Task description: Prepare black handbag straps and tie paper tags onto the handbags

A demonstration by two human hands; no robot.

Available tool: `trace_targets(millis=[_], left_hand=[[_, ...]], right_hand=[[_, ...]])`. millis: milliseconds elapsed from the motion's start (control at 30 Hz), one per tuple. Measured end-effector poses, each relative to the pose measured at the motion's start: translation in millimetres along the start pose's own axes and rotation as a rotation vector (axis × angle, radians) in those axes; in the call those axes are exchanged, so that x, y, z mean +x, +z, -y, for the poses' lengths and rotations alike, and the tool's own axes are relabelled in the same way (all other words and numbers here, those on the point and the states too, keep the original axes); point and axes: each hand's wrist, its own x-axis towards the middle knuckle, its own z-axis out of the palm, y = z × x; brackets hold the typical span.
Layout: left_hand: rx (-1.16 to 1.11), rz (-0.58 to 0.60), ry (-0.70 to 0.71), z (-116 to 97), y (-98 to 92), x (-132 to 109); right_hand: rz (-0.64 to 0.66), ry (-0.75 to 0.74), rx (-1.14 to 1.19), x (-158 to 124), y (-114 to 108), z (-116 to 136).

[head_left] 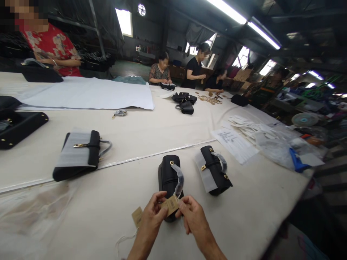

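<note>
A handbag workshop: one long cloth-covered table (pixel 108 220) carries black handbags (pixel 167 175) along its length, several people (pixel 160 72) work at its far edge, and fluorescent tubes (pixel 230 12) hang from a dark industrial roof.

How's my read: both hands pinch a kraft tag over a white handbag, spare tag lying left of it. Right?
Not quite: the handbag is black, not white. The head view shows the left hand and right hand pinching a kraft tag over it, spare tag lying left of it.
</note>
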Motion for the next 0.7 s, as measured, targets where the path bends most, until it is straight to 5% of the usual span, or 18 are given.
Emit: trace_targets(millis=[167,333,433,567,700], left_hand=[[-0.137,-0.072,-0.163,0,-19.4,-15],[-0.339,0.072,-0.471,12,-19.5,-49],[-0.385,0.047,-0.487,19,-13.5,-58],[-0.312,0.086,-0.439,23,-3.8,-52],[-0.212,0.122,-0.411,22,-5.3,-41]], right_hand=[[-0.21,-0.091,0.006,2,-26,5],[-0.279,-0.191,-0.083,13,-43,8],[-0.256,-0.421,-0.287,26,-43,27],[0.015,-1.045,-0.902,57,-35,72],[0.508,-1.186,-1.375,91,-31,109]])
